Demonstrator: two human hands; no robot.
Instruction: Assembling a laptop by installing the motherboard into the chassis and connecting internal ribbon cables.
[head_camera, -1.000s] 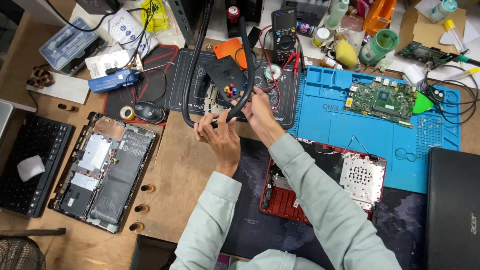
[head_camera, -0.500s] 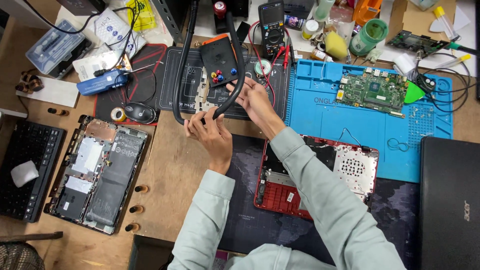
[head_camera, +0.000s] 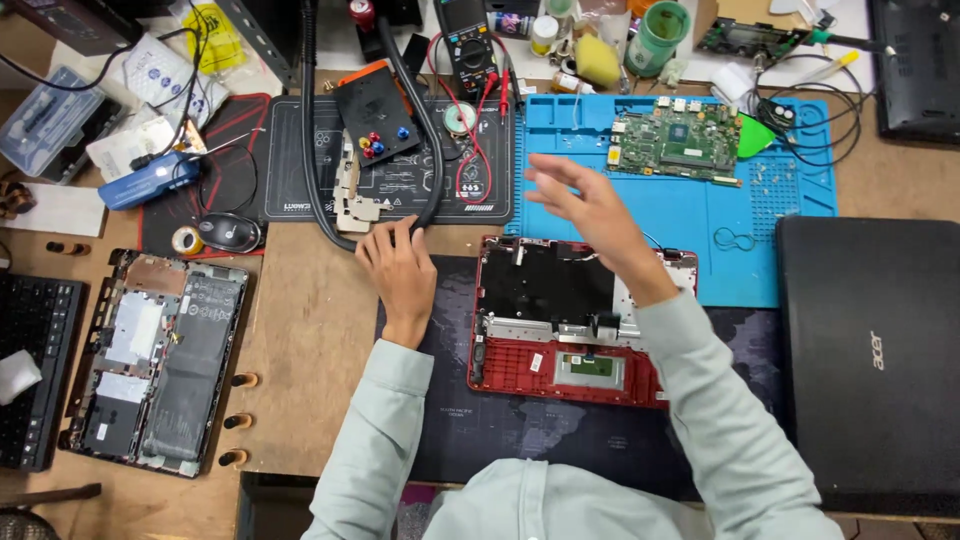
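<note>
Head view: my left hand (head_camera: 398, 268) pinches the black hose (head_camera: 318, 200) at eleven o'clock of the red laptop base (head_camera: 570, 320); my right hand (head_camera: 585, 205) hovers spread, empty. I'd guide the hose slowly.

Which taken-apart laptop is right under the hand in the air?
The red laptop shell in the middle; the right hand hovers over its top edge. The other opened, dark grey laptop lies far left, beyond the left hand.

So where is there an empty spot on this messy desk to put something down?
Bare wood lies between the opened grey laptop and the left hand. The blue mat is free below the green circuit board. The dark desk mat is bare under the red laptop shell. The back edge, around the multimeter, is crowded.
</note>
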